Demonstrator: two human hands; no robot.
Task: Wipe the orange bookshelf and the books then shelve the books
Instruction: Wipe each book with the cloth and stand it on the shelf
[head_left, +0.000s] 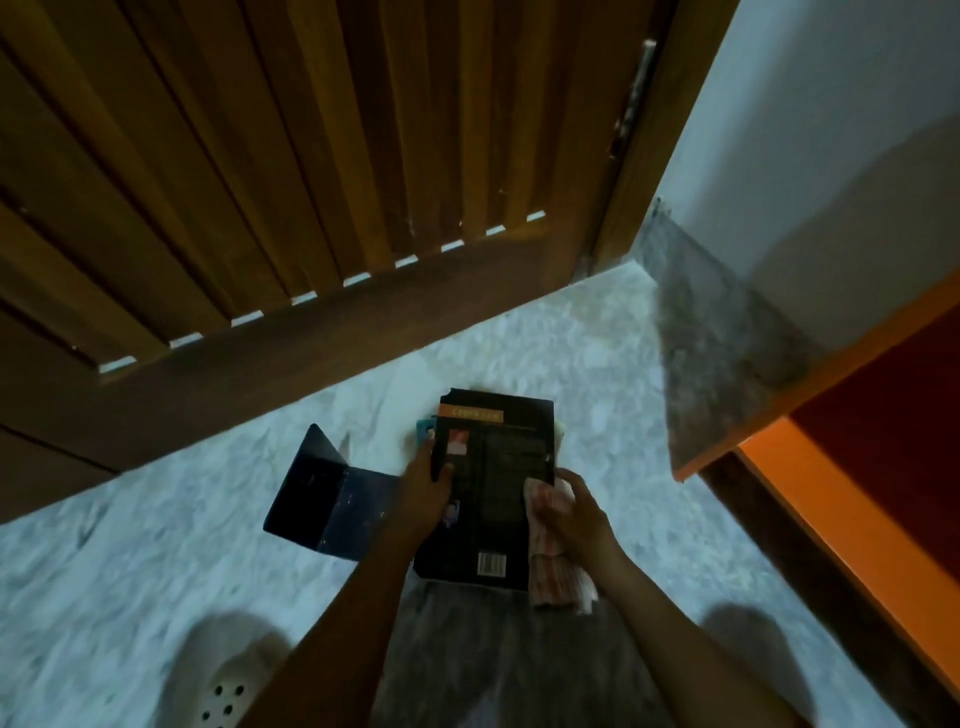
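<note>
Held a black rectangular softcover book (493, 483) with an orange title band at about six o'clock from the middle of the view, back cover up, barcode end nearest the body and overlapping the grey trousers (493, 649). Gripped its nine o'clock edge with the left hand (423, 486), thumb curled onto the cover, the other fingers hidden underneath. Clutched a pink-and-white patterned cloth (553, 561) in the right hand (576, 514), fingers curled round the bunched fabric, touching the book's three o'clock edge toward the lower corner.

Saw a second, teal-covered book (423, 428) peeking out beneath the black one at its ten o'clock corner, and a pale sliver at the two o'clock corner, too little showing to tell what. Found a dark blue L-shaped folded panel (322, 493) on the pale marbled stone floor (156, 545), just beside the left hand at nine o'clock, one flap raised.

Faced a brown slatted wooden door (260, 182) from ten to twelve o'clock. Had the orange painted bookshelf (841, 519) at three to four o'clock, cut off by the frame edge, well apart from both books. Glimpsed a white perforated slipper (223, 696) at seven o'clock, blurred.
</note>
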